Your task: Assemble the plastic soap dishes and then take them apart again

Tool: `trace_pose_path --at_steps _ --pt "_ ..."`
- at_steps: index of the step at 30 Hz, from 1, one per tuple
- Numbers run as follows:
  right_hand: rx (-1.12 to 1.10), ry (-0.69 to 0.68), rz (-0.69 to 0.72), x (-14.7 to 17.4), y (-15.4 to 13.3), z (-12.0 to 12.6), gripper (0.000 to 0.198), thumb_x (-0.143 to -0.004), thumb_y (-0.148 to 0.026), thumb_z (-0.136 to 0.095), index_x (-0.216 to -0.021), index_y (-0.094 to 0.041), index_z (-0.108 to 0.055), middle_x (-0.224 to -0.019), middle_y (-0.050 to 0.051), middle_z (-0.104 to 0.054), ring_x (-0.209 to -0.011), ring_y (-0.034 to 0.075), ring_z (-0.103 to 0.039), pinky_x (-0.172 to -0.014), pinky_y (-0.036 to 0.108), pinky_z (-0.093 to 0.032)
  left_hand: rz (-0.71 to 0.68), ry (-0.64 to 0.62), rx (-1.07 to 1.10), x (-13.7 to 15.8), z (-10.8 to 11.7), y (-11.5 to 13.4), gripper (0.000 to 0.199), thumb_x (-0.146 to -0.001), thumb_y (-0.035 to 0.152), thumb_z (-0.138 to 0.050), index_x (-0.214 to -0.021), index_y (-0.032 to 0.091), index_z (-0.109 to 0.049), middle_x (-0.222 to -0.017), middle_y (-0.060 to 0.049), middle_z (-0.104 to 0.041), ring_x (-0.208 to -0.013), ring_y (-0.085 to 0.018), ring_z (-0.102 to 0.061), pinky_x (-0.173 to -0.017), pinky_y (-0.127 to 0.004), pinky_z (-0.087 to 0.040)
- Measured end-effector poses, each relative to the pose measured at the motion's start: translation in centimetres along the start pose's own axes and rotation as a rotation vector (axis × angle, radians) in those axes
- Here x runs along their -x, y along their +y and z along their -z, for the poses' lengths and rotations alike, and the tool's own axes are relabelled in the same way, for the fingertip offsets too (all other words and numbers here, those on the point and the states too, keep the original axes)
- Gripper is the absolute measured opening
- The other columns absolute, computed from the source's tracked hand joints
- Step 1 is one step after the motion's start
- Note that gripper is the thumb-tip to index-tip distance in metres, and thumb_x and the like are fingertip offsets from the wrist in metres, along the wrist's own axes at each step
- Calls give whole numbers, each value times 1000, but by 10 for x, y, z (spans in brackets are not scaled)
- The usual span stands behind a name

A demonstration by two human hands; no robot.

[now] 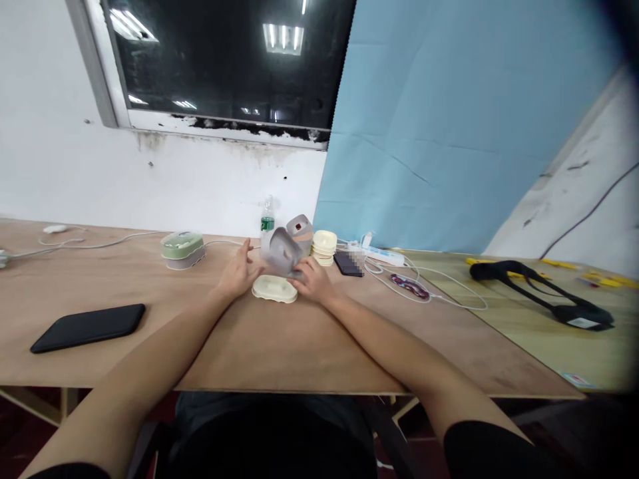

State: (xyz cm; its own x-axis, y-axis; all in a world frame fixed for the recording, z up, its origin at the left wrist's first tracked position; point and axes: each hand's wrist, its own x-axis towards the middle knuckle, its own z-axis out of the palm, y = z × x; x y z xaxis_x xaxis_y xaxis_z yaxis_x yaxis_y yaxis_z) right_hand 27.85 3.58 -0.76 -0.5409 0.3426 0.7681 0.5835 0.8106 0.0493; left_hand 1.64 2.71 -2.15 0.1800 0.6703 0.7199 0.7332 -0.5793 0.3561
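A greyish, see-through plastic container (280,251) is tilted above the table, its shape slightly blurred. My right hand (314,279) grips its lower right edge with the fingers closed. Just left of it is my left hand (239,271), fingers apart and holding nothing that I can see. Below the container a cream oval plastic piece (275,290) lies on the table between my hands. Behind stands another greyish piece (300,229) with a small dark red mark, partly hidden. Beside that is a stack of cream plastic pieces (324,246).
A green-topped box (182,250) stands left, with a black flat case (88,327) nearer me. At the back is a bottle (268,216). To the right are a phone (348,264), a power strip (384,255), loose cables and a black strap frame (544,293).
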Motion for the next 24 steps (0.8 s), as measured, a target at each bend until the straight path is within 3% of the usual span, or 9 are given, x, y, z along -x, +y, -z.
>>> trace_pose_path --at_steps 3,6,9,11,14,16,20,24 --pt "-52 -89 115 8 -4 -5 34 -87 -49 -51 -101 -20 -62 -99 11 -58 -92 23 -55 -83 36 -48 -93 55 4 -2 4 2 88 -80 38 -59 -149 18 -8 -143 -16 -40 -122 -29 -48 -100 -45 -42" --pt "-102 -53 82 8 -5 -8 41 -90 -50 -43 -110 -18 -58 -104 13 -59 -98 23 -55 -86 37 -47 -128 125 -25 -4 9 7 71 -82 34 -55 -145 19 -26 -145 -13 -39 -131 -29 -40 -107 -44 -36" --pt "-164 42 -33 8 -4 -9 48 -93 -52 -34 -119 -16 -52 -106 14 -60 -96 23 -57 -84 37 -48 -89 70 -74 -5 16 10 48 -85 33 -49 -130 17 -47 -132 -11 -53 -116 -25 -53 -100 -39 -41" --pt "-200 114 -164 10 -4 -8 51 -94 -52 -29 -124 -15 -47 -107 14 -60 -92 23 -58 -80 36 -49 -53 -17 -139 -6 20 13 35 -86 39 -49 -110 17 -60 -110 -10 -64 -98 -23 -60 -92 -37 -43" --pt "-230 157 -341 11 -5 -6 50 -96 -50 -28 -130 -16 -43 -99 11 -63 -85 22 -61 -76 34 -49 -60 -134 -228 -6 23 19 40 -88 51 -45 -79 17 -64 -76 -7 -65 -78 -22 -61 -85 -36 -42" --pt "-232 146 -404 9 -5 -4 48 -96 -47 -29 -129 -17 -46 -88 7 -65 -78 21 -62 -72 32 -47 -80 -188 -256 -5 23 23 49 -91 53 -37 -66 18 -60 -66 -6 -62 -70 -20 -59 -81 -34 -40" --pt "-213 22 -497 4 -2 -6 39 -94 -47 -38 -107 -19 -62 -79 3 -66 -71 18 -59 -63 26 -42 -16 -281 -255 -5 19 24 60 -94 53 -25 -54 19 -54 -58 -6 -58 -60 -18 -55 -65 -31 -36" --pt "-174 -334 -590 2 4 -15 42 -90 -48 -45 -71 -17 -66 -65 1 -63 -62 15 -54 -55 23 -34 184 -472 -211 -6 11 15 57 -91 53 -29 -50 19 -51 -54 -5 -56 -53 -16 -50 -54 -29 -28"
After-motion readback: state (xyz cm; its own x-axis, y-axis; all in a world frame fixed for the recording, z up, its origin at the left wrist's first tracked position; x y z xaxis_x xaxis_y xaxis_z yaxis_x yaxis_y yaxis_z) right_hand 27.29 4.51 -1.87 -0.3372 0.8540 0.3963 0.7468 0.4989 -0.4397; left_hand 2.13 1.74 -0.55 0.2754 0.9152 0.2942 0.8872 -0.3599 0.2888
